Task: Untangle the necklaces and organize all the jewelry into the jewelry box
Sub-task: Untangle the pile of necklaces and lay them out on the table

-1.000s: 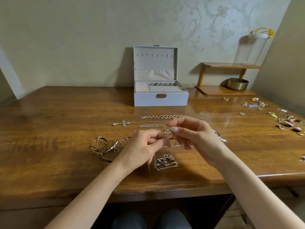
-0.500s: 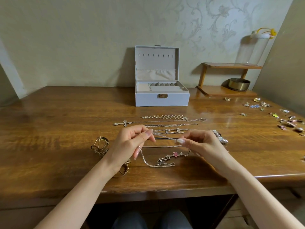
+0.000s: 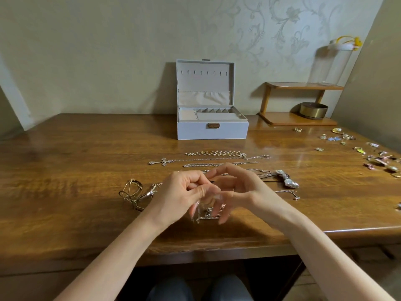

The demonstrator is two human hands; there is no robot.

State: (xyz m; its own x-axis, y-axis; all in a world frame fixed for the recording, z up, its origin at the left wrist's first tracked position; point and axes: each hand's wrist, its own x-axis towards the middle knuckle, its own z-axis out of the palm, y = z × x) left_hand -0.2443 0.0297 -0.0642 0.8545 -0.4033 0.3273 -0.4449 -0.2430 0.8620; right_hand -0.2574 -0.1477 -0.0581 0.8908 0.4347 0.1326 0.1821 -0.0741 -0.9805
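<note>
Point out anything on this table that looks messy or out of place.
Small jewelry pieces lie scattered loose along the table's right side, far from the open jewelry box. Beside the left hand, bangles sit in a jumbled heap. The necklaces behind lie in straight rows.

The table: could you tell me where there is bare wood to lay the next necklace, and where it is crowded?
Free: the table left of the bangles, out to its edge, and the strip between jewelry box and pearl necklace. Crowded: the laid-out chains behind the left hand and right hand, plus small pieces at the right.
</note>
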